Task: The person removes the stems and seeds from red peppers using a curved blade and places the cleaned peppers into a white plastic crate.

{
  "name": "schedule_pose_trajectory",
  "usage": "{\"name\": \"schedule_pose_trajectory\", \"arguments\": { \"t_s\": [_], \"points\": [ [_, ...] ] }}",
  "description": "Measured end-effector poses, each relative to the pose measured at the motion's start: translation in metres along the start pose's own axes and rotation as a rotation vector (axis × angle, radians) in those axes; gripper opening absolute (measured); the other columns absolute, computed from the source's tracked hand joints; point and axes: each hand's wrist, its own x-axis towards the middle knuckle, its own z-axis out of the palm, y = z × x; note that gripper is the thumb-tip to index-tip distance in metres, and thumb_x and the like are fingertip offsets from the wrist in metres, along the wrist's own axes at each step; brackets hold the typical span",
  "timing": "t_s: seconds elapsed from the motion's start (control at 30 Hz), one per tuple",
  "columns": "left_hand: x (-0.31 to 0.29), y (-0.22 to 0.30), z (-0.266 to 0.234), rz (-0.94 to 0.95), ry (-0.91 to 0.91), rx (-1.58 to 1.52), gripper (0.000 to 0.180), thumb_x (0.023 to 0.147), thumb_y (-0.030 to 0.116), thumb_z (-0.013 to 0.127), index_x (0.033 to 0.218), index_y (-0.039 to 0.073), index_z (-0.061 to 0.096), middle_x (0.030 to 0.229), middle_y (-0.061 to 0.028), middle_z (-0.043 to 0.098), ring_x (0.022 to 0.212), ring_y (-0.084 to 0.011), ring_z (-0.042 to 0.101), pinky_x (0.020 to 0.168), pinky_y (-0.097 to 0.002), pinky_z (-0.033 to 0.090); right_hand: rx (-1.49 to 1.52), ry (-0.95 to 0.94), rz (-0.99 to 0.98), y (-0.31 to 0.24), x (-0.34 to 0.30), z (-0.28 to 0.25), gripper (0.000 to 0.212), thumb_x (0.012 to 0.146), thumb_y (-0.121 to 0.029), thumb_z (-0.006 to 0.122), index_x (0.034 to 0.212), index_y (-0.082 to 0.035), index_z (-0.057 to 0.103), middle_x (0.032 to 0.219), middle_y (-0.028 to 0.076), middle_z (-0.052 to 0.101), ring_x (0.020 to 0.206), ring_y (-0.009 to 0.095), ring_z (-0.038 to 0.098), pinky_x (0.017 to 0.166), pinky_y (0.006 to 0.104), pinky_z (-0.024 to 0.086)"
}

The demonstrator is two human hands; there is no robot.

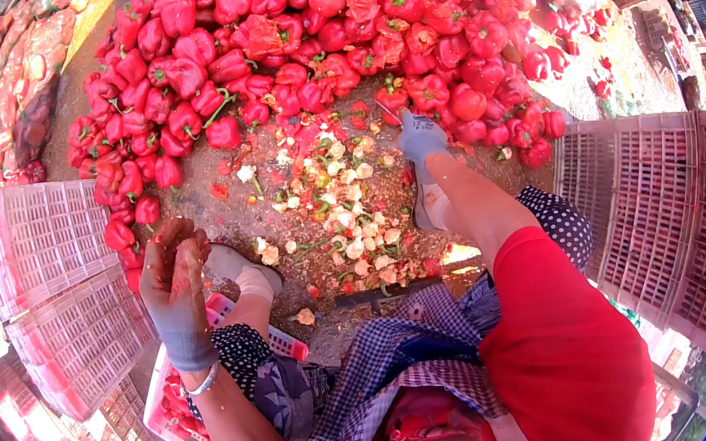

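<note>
My right hand [423, 137], in a grey glove, is closed around a thin knife [388, 112] at the near edge of the pile of red bell peppers [276, 43]. The blade points up and left, towards a pepper with a green stem; the handle is hidden in the glove. On the left, my left hand [176, 288] is raised above my shoe, its glove stained brown-red over the fingers. Its fingers are bent and parted, and no pepper shows in them. Cut pepper cores and stems [350, 212] lie scattered on the ground between my feet.
Stacked pink plastic crates [58, 250] stand on the left, more crates [663, 206] on the right. A pink crate [163, 406] with red pepper pieces sits beside my left leg. Filled mesh sacks [39, 74] lie at the far left.
</note>
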Motion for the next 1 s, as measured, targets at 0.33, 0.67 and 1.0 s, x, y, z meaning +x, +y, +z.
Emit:
{"name": "schedule_pose_trajectory", "arguments": {
  "t_s": [0.33,0.67,1.0],
  "points": [
    [0.009,0.002,-0.001,-0.122,0.041,0.069,0.043,0.093,0.017,0.061,0.128,-0.006,0.05,0.117,-0.0176,0.061,0.104,-0.0242,0.063,0.09,-0.0371,0.051,-0.044,0.072,0.082,-0.002,0.084,0.035,0.062,0.085,-0.035,0.054,0.142,-0.016,0.038,0.113,0.02,0.066,0.102,0.037,0.065,0.084,0.05,0.051],
    [0.002,-0.002,0.001,-0.119,0.031,-0.034,0.04,0.094,0.01,0.059,0.128,-0.007,0.049,0.119,-0.0185,0.059,0.103,-0.0255,0.062,0.092,-0.04,0.05,-0.004,0.132,0.009,0.006,0.074,0.035,0.055,0.085,-0.047,0.056,0.134,-0.022,0.048,0.112,0.016,0.066,0.104,0.035,0.064,0.086,0.0484,0.049],
    [0.0,-0.004,0.003,-0.143,0.027,-0.045,0.039,0.094,0.008,0.058,0.128,-0.007,0.048,0.119,-0.0172,0.059,0.103,-0.0241,0.061,0.092,-0.0408,0.05,-0.038,0.156,0.125,-0.014,0.083,0.022,0.047,0.087,-0.047,0.056,0.121,-0.015,0.058,0.118,0.013,0.064,0.108,0.036,0.062,0.086,0.0497,0.05]
  ]
}}
